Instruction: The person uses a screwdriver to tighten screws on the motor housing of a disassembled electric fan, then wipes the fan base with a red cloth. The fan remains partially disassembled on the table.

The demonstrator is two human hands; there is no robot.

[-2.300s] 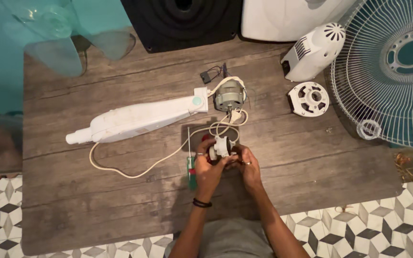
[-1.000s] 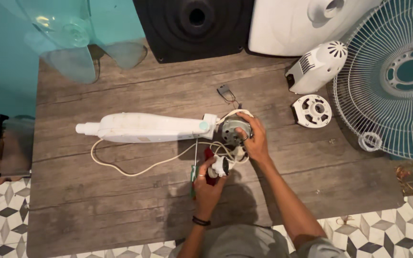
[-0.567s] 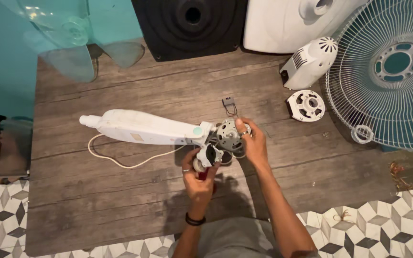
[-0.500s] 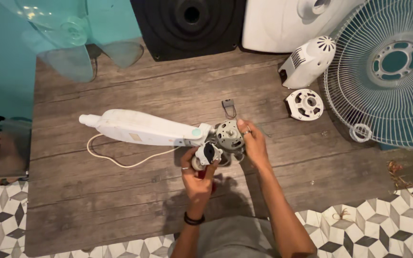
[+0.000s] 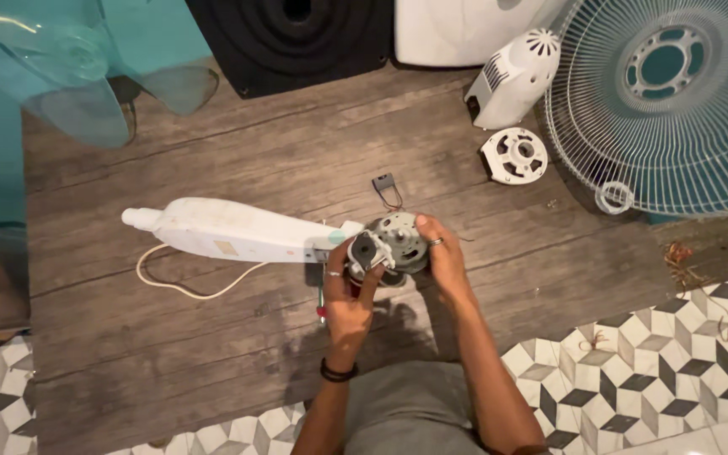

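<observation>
While both hands meet near the middle of the wooden table [image 5: 170, 371], the right hand [image 5: 441, 257] cups a round grey fan motor [image 5: 399, 240] from its right side, fingers curled over the casing and a ring showing on one of them. The left hand [image 5: 347, 295] comes up from below and pinches a small dark part [image 5: 366, 250] on the motor's left face; its fingers are narrow and closed on that piece. A red-handled tool [image 5: 322, 310] shows just under the left hand, mostly hidden.

The motor sits at the right end of a long white fan neck [image 5: 229, 232], whose long axis runs left to right across the table, tilted slightly down toward the right, with its rounded tip pointing left. A small pale sticker lies on the neck's side; its print is too small to make out. A white cord [image 5: 187, 286] loops from under the neck.

Just beyond the motor lies a small dark capacitor [image 5: 385, 185] with thin wires. Farther right lie a white round disc [image 5: 514, 156], a white motor cover [image 5: 516, 76] and a wire fan guard [image 5: 676, 101]. A clear fan blade [image 5: 86, 84] is at the upper left.
</observation>
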